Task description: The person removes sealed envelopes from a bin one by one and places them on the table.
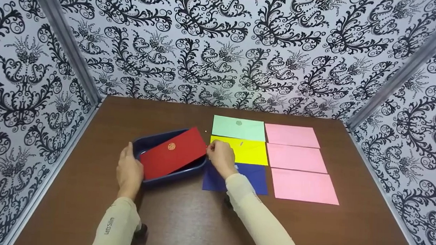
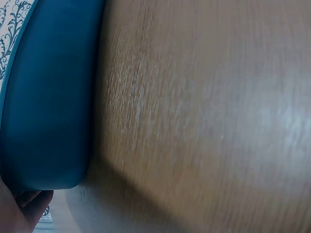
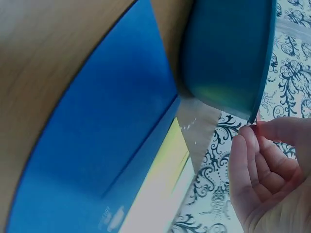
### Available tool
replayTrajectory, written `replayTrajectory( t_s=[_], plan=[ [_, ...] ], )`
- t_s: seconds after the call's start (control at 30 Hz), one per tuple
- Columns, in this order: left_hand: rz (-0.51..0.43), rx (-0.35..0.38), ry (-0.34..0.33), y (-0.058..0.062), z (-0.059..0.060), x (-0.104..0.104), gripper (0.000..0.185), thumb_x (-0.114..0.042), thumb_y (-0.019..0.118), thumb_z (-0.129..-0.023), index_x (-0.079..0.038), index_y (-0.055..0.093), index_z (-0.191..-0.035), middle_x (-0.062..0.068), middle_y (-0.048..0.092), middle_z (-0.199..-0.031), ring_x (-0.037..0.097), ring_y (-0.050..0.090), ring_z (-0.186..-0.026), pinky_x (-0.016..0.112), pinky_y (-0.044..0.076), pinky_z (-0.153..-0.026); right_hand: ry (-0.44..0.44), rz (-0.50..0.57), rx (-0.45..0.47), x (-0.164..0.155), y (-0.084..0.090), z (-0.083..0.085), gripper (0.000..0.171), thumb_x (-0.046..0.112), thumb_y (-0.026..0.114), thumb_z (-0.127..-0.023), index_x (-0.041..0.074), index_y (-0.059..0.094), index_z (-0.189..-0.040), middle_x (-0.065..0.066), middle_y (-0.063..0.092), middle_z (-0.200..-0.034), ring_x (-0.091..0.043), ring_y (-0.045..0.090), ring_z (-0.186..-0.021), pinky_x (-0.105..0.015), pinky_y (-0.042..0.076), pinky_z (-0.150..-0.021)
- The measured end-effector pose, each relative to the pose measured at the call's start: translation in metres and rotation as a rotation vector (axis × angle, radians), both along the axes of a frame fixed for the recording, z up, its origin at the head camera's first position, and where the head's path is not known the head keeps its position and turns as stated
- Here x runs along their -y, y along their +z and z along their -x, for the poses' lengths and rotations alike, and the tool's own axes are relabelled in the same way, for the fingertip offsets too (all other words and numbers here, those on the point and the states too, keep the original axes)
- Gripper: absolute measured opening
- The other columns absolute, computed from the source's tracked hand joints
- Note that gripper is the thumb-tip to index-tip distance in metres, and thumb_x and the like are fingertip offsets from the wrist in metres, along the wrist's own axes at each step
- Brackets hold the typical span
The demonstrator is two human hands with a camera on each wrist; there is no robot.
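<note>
A red envelope [image 1: 173,152] with a gold round emblem lies slanted in a dark blue tray [image 1: 181,173], its right end raised above the rim. My right hand [image 1: 222,156] pinches the right edge of this envelope between thumb and fingertips. In the right wrist view, the right hand [image 3: 269,170] is at the corner of the tray [image 3: 228,58], with only a sliver of red between the fingertips. My left hand [image 1: 129,170] holds the tray's left end. The left wrist view shows part of the left hand [image 2: 22,211] against the tray's end [image 2: 48,97].
Right of the tray lie a mint green envelope [image 1: 236,129], a yellow envelope [image 1: 251,154] and a blue envelope [image 1: 250,181] in a column. Three pink envelopes [image 1: 296,158] form another column beside them. Patterned walls [image 1: 220,57] enclose the brown table [image 1: 178,222].
</note>
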State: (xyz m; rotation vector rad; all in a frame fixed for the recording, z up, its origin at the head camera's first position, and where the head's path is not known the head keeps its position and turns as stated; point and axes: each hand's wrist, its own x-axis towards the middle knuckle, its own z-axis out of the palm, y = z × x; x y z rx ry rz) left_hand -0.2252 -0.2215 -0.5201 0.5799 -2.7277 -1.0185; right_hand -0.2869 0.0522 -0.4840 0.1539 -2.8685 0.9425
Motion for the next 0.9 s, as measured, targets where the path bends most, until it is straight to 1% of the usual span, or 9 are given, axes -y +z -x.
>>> replayTrajectory(
  t_s=[0.07,0.1,0.17,0.23,0.33,0.53,0.67,0.77,0.9],
  plan=[
    [-0.006,0.001,0.001,0.000,-0.001,0.000,0.067,0.000,0.037,-0.094,-0.008,0.022,-0.159,0.021,0.031,-0.160,0.052,0.056,-0.112,0.061,0.047,-0.095,0.001,0.120,0.045,-0.003,-0.001,0.000,0.013,0.015,0.065,-0.091,0.006,0.073,-0.088,-0.006,0.072,-0.080,-0.015,0.063,-0.065,-0.025,0.053,-0.062],
    [-0.007,-0.002,0.003,-0.001,-0.001,0.000,0.067,0.000,0.037,-0.094,-0.008,0.022,-0.159,0.021,0.031,-0.160,0.052,0.055,-0.115,0.061,0.047,-0.095,0.002,0.192,0.072,-0.005,-0.001,0.001,0.013,0.014,0.064,-0.092,0.005,0.072,-0.090,-0.008,0.073,-0.082,-0.016,0.067,-0.067,-0.025,0.055,-0.063],
    [-0.007,-0.011,0.008,-0.001,-0.001,0.001,0.067,0.000,0.037,-0.094,-0.008,0.022,-0.159,0.021,0.031,-0.160,0.052,0.054,-0.117,0.061,0.047,-0.093,0.007,0.363,0.140,-0.008,-0.001,0.003,0.014,0.012,0.059,-0.093,0.001,0.068,-0.095,-0.014,0.074,-0.088,-0.025,0.073,-0.074,-0.029,0.060,-0.069],
    [-0.008,-0.018,0.013,-0.001,-0.001,0.001,0.067,-0.001,0.036,-0.095,-0.008,0.022,-0.159,0.020,0.031,-0.160,0.052,0.053,-0.119,0.061,0.047,-0.094,0.007,0.519,0.206,-0.011,0.000,0.005,0.015,0.010,0.056,-0.096,-0.002,0.063,-0.100,-0.020,0.074,-0.093,-0.034,0.076,-0.081,-0.035,0.063,-0.073],
    [-0.005,-0.025,0.013,-0.001,-0.001,0.001,0.066,-0.001,0.035,-0.095,-0.008,0.022,-0.159,0.020,0.032,-0.160,0.053,0.052,-0.121,0.062,0.046,-0.096,0.001,0.669,0.258,-0.015,0.000,0.008,0.015,0.008,0.052,-0.099,-0.005,0.057,-0.105,-0.027,0.073,-0.098,-0.043,0.074,-0.089,-0.042,0.062,-0.078],
    [-0.004,-0.032,0.017,-0.001,0.000,0.001,0.065,-0.002,0.035,-0.095,-0.008,0.023,-0.159,0.021,0.033,-0.159,0.052,0.048,-0.128,0.062,0.043,-0.102,-0.020,0.735,0.264,-0.022,0.001,0.013,0.020,0.007,0.054,-0.100,-0.007,0.057,-0.115,-0.031,0.072,-0.103,-0.043,0.074,-0.087,-0.044,0.060,-0.079],
    [-0.005,-0.028,0.019,-0.002,0.000,0.000,0.066,-0.001,0.036,-0.094,-0.009,0.023,-0.159,0.021,0.033,-0.159,0.053,0.050,-0.124,0.062,0.044,-0.100,-0.020,0.754,0.290,-0.025,0.001,0.016,0.029,0.003,0.058,-0.098,-0.009,0.061,-0.124,-0.030,0.072,-0.105,-0.042,0.074,-0.091,-0.041,0.060,-0.079],
    [-0.008,-0.025,0.018,-0.002,-0.001,0.000,0.066,-0.001,0.036,-0.094,-0.009,0.023,-0.159,0.021,0.033,-0.159,0.054,0.053,-0.120,0.062,0.045,-0.098,-0.029,0.757,0.304,-0.029,0.002,0.018,0.030,0.002,0.061,-0.096,-0.009,0.063,-0.124,-0.027,0.073,-0.104,-0.040,0.074,-0.092,-0.037,0.060,-0.078],
    [-0.013,-0.024,0.022,-0.002,0.000,-0.001,0.066,-0.002,0.036,-0.095,-0.009,0.023,-0.159,0.020,0.033,-0.159,0.054,0.054,-0.117,0.062,0.046,-0.097,-0.066,0.809,0.307,-0.034,0.007,0.021,0.026,0.003,0.061,-0.096,-0.007,0.066,-0.119,-0.025,0.075,-0.099,-0.035,0.076,-0.086,-0.041,0.060,-0.081]
  ],
)
